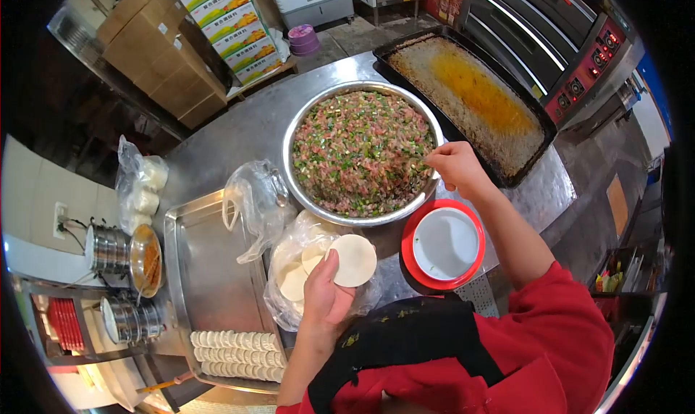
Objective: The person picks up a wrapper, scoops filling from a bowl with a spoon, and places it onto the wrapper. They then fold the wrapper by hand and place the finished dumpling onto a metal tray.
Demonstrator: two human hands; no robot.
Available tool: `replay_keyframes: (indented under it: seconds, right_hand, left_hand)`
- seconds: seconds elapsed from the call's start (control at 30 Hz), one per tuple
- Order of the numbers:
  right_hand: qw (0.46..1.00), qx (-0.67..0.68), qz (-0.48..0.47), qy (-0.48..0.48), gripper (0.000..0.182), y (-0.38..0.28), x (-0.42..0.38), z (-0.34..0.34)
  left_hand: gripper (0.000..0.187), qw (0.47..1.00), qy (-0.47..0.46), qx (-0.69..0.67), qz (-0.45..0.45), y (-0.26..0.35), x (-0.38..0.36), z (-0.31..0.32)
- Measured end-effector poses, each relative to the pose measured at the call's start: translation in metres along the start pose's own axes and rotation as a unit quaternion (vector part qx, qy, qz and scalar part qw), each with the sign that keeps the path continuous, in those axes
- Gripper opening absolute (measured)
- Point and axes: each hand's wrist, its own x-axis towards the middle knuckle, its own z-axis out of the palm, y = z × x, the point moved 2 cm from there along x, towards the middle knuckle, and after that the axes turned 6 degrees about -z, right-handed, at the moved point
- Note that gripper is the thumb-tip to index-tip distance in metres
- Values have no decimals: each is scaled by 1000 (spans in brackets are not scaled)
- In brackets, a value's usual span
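Observation:
My left hand [331, 291] holds a round, flat dough wrapper [354, 260] between thumb and fingers. It is over an open plastic bag of more wrappers [293, 282]. My right hand [456, 166] is closed at the right rim of a large steel bowl [288, 160]; what it pinches is mostly hidden, with a pale end showing below the fingers. Minced meat with chopped green pieces [358, 153] fills the bowl. Several rows of pleated dumplings [239, 356] lie at the near end of a metal tray [217, 269] on the left.
A white bowl [445, 244] sits in a red one [409, 258] right of the wrappers. Behind it lies a black-rimmed pan [532, 157] with an oily, crusted surface. Clear plastic bags [257, 200], steel pots [134, 320] and an orange-filled bowl [147, 262] stand left.

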Motion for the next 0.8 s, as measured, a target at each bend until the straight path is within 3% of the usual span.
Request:
replay_keyframes:
  seconds: [0.13, 0.3, 0.37, 0.43, 0.5, 0.53, 0.7, 0.8]
  right_hand:
    - [998, 49, 12, -35, 10, -16, -29, -1]
    - [994, -9, -69, -85, 12, -28, -74, 19]
    - [987, -57, -124, -86, 11, -11, -88, 33]
    - [883, -149, -445, -12, 12, -2, -108, 47]
    - [772, -303, -559, -14, 23, 2, -129, 54]
    - [741, -318, -592, -4, 33, 9, -136, 57]
    - [728, -336, -598, 1, 31, 27, -157, 60]
    - [789, -252, -557, -56, 29, 25, -161, 52]
  left_hand:
    - [43, 998, -42, -38, -23, 5, 15, 6]
    - [42, 996, -48, -70, -19, 13, 30, 32]
    - [40, 990, -97, -99, -33, 12, 33, 38]
    - [40, 984, -129, -117, -35, 9, 33, 40]
    - [41, 974, -184, -126, -43, 5, 33, 38]
    - [43, 965, -207, -153, -47, 4, 31, 36]
    - [42, 981, -89, -164, -46, -5, 17, 31]
    - [41, 980, -66, -182, -55, -12, 15, 21]
